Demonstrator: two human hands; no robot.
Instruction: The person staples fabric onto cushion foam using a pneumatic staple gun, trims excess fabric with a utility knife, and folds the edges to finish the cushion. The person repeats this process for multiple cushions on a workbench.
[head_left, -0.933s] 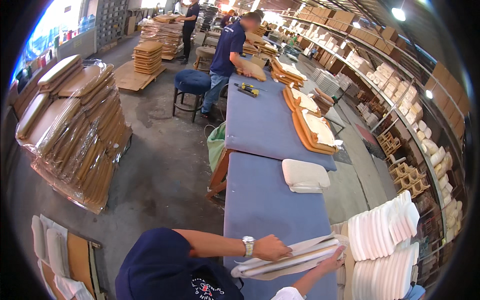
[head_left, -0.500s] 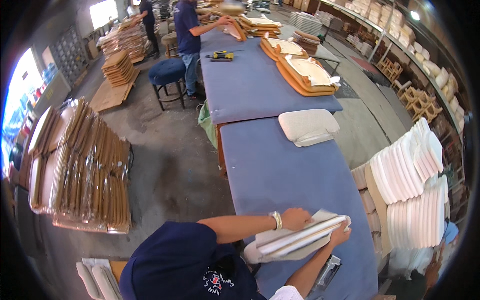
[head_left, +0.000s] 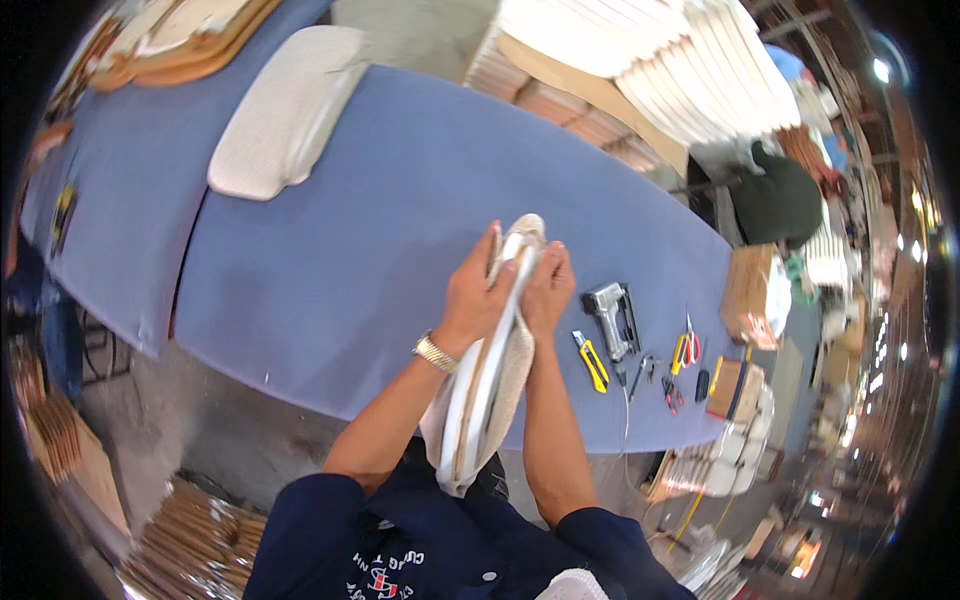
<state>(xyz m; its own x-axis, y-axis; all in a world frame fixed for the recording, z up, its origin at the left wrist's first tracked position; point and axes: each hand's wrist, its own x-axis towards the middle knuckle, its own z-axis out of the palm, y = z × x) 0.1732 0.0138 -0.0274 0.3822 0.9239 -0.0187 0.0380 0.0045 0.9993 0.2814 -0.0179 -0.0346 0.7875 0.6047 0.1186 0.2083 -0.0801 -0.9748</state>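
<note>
Between my hands is a foam cushion with a beige fabric cover, stood on its narrow edge and pointing away from my body. White foam and a thin brown board edge show along its open side. My left hand grips the far part from the left, with a metal-banded watch on the wrist. My right hand closes on the same far part from the right, pressing the fabric against the side. A pneumatic staple gun lies on the blue padded table, just right of my right hand.
Near the staple gun lie a yellow utility knife, red-handled scissors and small pliers. Another beige cushion rests at the table's far left. A cardboard box stands by the right end, and stacked white foam pads rise behind.
My view has swung to the right, bringing the table's tool end into sight. The cushion has turned from lying crosswise to pointing away from me, and both hands now grip its far part.
</note>
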